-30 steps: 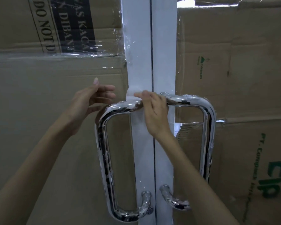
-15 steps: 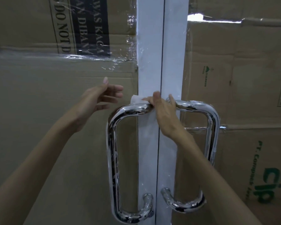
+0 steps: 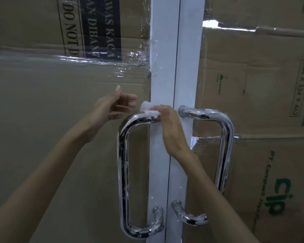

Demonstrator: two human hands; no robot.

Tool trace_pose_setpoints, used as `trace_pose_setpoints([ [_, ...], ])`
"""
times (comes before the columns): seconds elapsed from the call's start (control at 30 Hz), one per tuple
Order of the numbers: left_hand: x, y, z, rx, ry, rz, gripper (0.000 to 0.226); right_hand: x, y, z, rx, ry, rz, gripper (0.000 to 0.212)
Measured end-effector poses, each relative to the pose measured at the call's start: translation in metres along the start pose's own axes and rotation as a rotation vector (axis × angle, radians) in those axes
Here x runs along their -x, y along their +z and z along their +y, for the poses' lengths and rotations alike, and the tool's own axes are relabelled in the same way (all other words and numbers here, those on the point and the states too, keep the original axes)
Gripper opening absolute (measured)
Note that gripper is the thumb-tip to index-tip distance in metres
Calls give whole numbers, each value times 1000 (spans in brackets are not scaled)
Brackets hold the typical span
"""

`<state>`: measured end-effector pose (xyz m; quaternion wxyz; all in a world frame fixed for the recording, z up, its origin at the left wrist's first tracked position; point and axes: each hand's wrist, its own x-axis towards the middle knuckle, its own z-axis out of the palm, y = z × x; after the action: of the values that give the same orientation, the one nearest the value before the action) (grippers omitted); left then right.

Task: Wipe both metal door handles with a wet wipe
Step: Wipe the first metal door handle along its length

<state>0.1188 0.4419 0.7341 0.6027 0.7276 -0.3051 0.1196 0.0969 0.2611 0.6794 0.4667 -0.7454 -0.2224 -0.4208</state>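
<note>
The right hand (image 3: pixel 172 130), gripping the wet wipe (image 3: pixel 148 109), has slid toward 9 o'clock along the left handle (image 3: pixel 123 163)'s top bar; the left hand (image 3: pixel 111 109) hovers open-fingered. Wiping has only begun; the right handle (image 3: pixel 225 155) looks untouched.

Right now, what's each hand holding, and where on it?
The right hand pinches the wet wipe by its near end against the top bar of the left door handle. The left hand holds nothing, fingers open.

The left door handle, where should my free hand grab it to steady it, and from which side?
Grip the long upright bar of the left door handle, coming in from the left. It stands off the door with a gap behind for fingers, and lies clear of the right hand pressing the wet wipe on the top bend.
</note>
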Motion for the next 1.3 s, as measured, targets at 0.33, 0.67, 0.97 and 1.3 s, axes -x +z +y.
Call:
trace_pose_setpoints([
  [0.33, 4, 15, 0, -33, 29, -31, 51, 17, 5, 10, -219, 206, 9, 60],
  [0.67, 4, 21, 0, -47, 21, -17, 50, 27, 55, -14, -813, 406, 156, 102],
  [0.97, 3, 20, -2, -53, 10, -38, 50, 30, 28, -40, -1589, 468, 272, 78],
  [1.3, 3, 18, -3, -28, 10, -55, 51, 34, 22, -37, -1557, 583, 198, 85],
])
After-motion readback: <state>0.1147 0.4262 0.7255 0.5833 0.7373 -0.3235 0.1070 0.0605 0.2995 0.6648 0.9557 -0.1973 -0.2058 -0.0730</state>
